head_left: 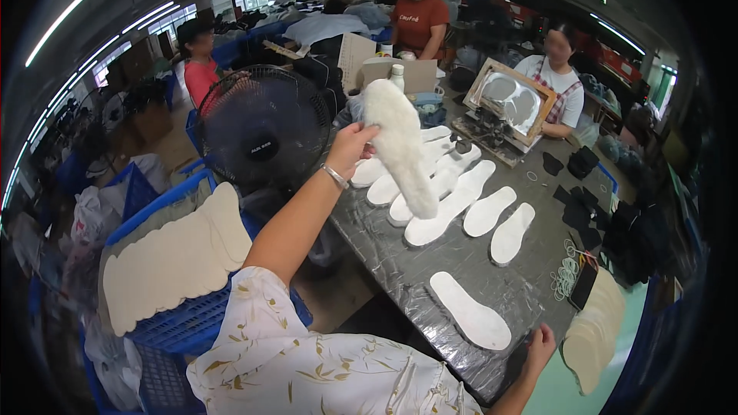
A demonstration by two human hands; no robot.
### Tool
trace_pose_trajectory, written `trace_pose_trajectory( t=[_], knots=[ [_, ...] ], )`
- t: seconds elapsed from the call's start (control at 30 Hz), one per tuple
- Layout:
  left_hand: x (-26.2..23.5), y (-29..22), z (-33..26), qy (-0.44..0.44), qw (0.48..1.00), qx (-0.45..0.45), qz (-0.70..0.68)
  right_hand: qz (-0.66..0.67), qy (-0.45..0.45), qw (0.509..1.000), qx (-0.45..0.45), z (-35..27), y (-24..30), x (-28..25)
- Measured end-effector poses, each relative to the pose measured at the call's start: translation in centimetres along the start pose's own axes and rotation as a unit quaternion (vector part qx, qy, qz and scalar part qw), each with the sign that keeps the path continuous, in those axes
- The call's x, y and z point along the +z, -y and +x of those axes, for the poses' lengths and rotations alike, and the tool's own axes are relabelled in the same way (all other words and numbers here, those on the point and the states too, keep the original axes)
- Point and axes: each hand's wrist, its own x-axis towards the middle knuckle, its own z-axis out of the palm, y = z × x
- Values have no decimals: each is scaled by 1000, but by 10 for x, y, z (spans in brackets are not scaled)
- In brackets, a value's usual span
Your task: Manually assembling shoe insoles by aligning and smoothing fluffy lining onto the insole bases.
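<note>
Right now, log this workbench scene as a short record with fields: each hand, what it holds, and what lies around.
left hand: raised over the table, gripping a white fluffy fleece insole by one edge
right hand: resting on the near table edge, holding nothing visible
nearest to right hand: flat white insole cutout
table: covered in grey plastic film, with a row of white insole cutouts
left of table: black electric fan; blue plastic crate with cream scalloped sheets

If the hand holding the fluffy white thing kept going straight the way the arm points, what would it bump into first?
Probably the row of flat white insoles on the grey table, just beyond the left hand holding the fluffy insole. Depth is unclear; raised, it might pass over them.
</note>
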Motion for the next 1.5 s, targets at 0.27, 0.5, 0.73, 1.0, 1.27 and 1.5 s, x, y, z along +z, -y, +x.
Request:
trace_pose_trajectory(
  t=[0.27,0.5,0.73,1.0,1.27,1.5],
  knots=[
    [66,46,-24,105,994,10,-14,-147,329,852,-380,-81,173,248],
    [71,45,-32,89,991,-8,-96,-301,164,849,-402,-29,132,241],
    [105,88,-54,144,976,-48,-156,-159,144,931,-295,-44,102,179],
    [155,128,-105,219,955,-146,-136,-230,72,867,-437,-63,137,131],
    [170,132,-130,262,937,-157,-168,-208,117,880,-410,-73,150,118],
    [211,150,-162,382,870,-215,-227,-151,372,915,-36,-36,145,65]
  ],
)
